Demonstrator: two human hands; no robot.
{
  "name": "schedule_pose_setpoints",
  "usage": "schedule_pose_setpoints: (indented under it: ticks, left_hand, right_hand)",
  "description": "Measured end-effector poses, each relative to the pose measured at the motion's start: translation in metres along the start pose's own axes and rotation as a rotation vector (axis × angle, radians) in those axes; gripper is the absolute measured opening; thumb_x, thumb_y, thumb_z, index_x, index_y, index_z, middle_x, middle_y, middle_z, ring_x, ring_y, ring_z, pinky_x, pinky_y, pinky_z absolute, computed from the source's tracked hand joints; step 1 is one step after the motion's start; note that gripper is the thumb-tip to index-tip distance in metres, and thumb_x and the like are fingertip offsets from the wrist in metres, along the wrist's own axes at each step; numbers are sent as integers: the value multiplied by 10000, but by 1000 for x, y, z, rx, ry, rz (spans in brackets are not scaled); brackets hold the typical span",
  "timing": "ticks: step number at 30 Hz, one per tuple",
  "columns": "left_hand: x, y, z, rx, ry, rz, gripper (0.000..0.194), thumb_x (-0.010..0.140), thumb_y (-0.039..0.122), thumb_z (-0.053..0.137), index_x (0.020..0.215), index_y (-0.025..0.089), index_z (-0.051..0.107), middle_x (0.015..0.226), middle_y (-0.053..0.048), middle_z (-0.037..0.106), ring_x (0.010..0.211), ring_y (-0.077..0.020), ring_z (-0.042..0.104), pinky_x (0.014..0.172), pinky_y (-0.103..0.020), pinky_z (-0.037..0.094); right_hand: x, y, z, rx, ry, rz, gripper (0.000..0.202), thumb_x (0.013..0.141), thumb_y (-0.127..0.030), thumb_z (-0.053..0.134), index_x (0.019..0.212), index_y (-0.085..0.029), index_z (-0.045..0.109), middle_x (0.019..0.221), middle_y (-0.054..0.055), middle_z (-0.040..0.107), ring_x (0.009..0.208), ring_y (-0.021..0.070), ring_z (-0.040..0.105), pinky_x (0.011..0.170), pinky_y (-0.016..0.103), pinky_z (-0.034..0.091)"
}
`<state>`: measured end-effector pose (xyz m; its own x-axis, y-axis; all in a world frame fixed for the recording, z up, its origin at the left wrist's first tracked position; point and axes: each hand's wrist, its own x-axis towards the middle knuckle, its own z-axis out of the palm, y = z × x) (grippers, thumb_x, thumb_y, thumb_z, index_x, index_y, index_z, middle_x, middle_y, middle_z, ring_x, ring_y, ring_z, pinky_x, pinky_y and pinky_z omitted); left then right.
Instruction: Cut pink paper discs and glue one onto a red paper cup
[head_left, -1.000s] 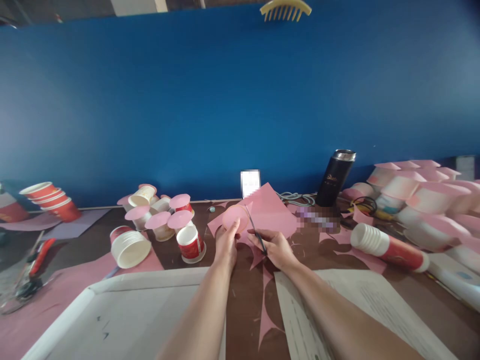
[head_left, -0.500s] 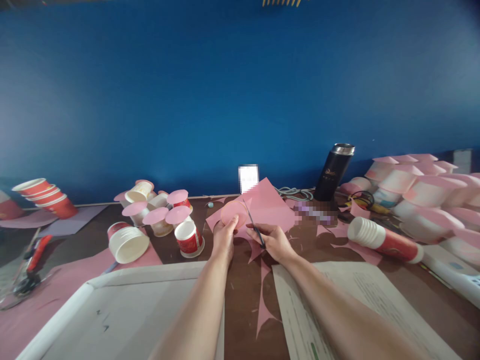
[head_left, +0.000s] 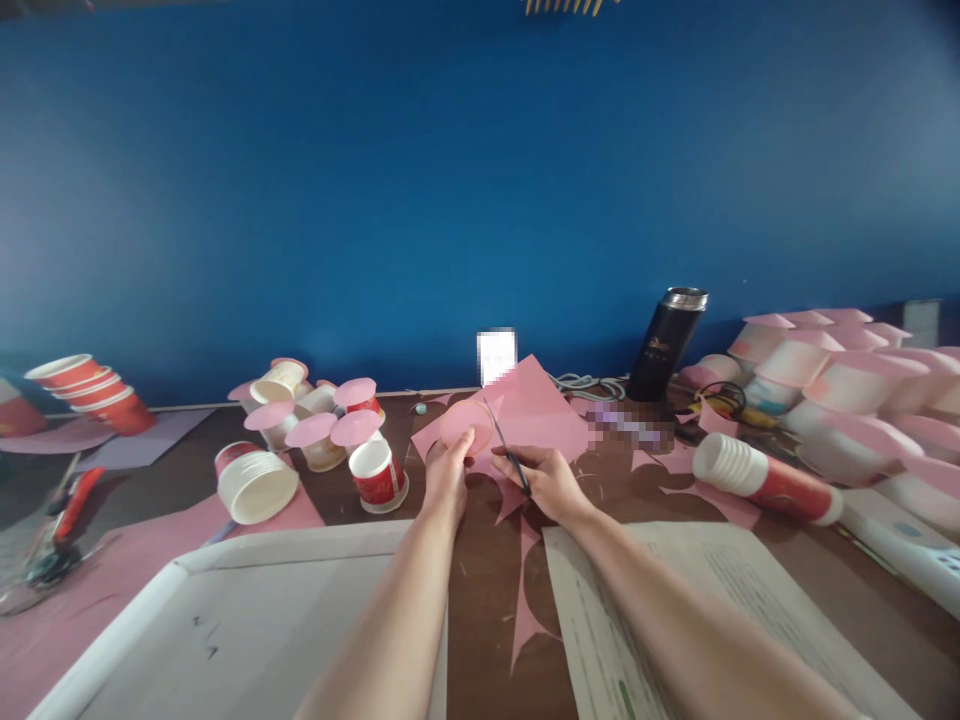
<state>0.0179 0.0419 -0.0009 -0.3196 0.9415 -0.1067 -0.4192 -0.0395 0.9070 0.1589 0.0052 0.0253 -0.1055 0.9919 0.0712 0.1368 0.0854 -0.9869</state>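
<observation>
Between the thumb and fingers of my left hand (head_left: 448, 472) is a round pink paper disc (head_left: 466, 424), held over the table. My right hand (head_left: 547, 482) is closed around dark-handled scissors (head_left: 513, 455). Their blades point up and left, right at the disc's edge. Behind both hands lies a larger pink paper sheet (head_left: 540, 400), partly covered by the disc. Curved pink paper scraps (head_left: 526, 610) lie below my hands on the brown table (head_left: 487, 560).
Paper cups topped with pink discs (head_left: 311, 430) stand left. A cup stack (head_left: 769, 478) lies right, before many pink-topped cups (head_left: 862, 375). A black thermos (head_left: 667, 345) leans behind. White board (head_left: 300, 620) and a printed sheet (head_left: 697, 580) lie in front.
Almost nothing differs. Both hands, the disc and the scissors keep nearly the same place; the whole view has shifted very slightly.
</observation>
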Motion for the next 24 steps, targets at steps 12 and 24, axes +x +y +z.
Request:
schedule_pose_setpoints:
  ticks: [12, 24]
  left_hand:
    - [0, 1, -1, -33, -2, 5, 347, 579, 386, 785, 737, 133, 607, 566, 33, 529, 485, -69, 454, 498, -218, 352]
    - [4, -2, -3, -78, -18, 17, 325, 595, 360, 781, 705, 129, 583, 545, 40, 507, 459, -52, 429, 477, -206, 328]
  right_hand:
    - [-2, -2, 0, 15, -20, 17, 482, 683, -480, 685, 990, -113, 742, 612, 13, 608, 574, 122, 492, 559, 244, 405]
    - [-5, -6, 1, 38, -40, 20, 480, 678, -488, 681, 961, -107, 745, 532, -11, 538, 520, 105, 433, 516, 240, 359]
